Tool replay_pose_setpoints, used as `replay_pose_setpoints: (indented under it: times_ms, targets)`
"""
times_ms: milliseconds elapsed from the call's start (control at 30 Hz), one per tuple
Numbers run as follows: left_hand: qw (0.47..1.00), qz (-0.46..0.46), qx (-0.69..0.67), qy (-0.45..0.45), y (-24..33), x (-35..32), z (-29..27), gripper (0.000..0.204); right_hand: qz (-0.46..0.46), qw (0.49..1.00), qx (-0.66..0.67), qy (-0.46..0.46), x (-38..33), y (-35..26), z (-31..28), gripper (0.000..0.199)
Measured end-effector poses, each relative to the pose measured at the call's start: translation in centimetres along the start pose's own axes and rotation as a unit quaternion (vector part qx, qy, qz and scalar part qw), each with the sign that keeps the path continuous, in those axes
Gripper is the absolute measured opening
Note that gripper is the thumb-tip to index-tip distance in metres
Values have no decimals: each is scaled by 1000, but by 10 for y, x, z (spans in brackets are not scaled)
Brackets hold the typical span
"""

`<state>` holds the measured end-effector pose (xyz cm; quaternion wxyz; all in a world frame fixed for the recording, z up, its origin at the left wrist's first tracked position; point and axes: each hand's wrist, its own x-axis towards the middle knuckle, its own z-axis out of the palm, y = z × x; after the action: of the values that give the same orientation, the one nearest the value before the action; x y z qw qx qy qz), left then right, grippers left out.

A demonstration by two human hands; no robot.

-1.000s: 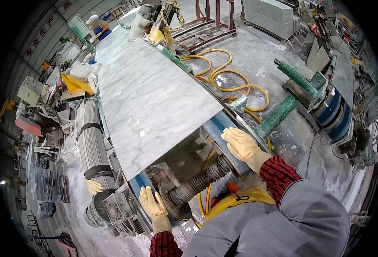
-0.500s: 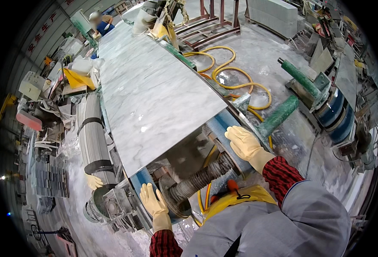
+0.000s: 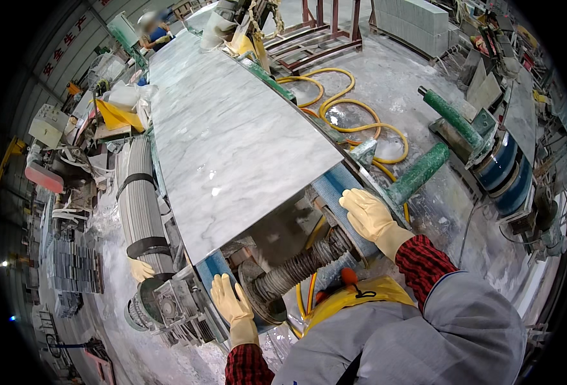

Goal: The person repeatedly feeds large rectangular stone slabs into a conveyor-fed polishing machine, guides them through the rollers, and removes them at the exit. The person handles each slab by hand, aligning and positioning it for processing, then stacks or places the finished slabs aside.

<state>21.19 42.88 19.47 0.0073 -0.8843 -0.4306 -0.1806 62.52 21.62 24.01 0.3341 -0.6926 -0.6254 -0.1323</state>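
Head view: the grey-veined marble slab has slid slightly farther from you along the blue roller bed, leaving more of the near ribbed roller bare. Your left hand and right hand, gloved, rest flat, fingers spread and grasping nothing. A grey sign with red characters hangs far left; yellow hose coils right.
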Motion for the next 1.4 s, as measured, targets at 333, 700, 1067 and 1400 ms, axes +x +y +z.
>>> replay_pose_setpoints:
  times_ms: [333,700,1067,1400]
  targets:
    - [1000,3,-2,9,1,-4,-1,41,3,1000,-11,9,-3,-3,-1,31]
    - [999,14,-7,31,4,-7,-1,39,-15,999,-26,42,-5,-5,0,33]
    - [999,14,1,32,0,-13,3,41,1,1000,-18,26,-4,-14,-9,32]
    - [1000,5,-4,27,4,-16,-1,41,3,1000,-16,16,-12,-12,-8,39]
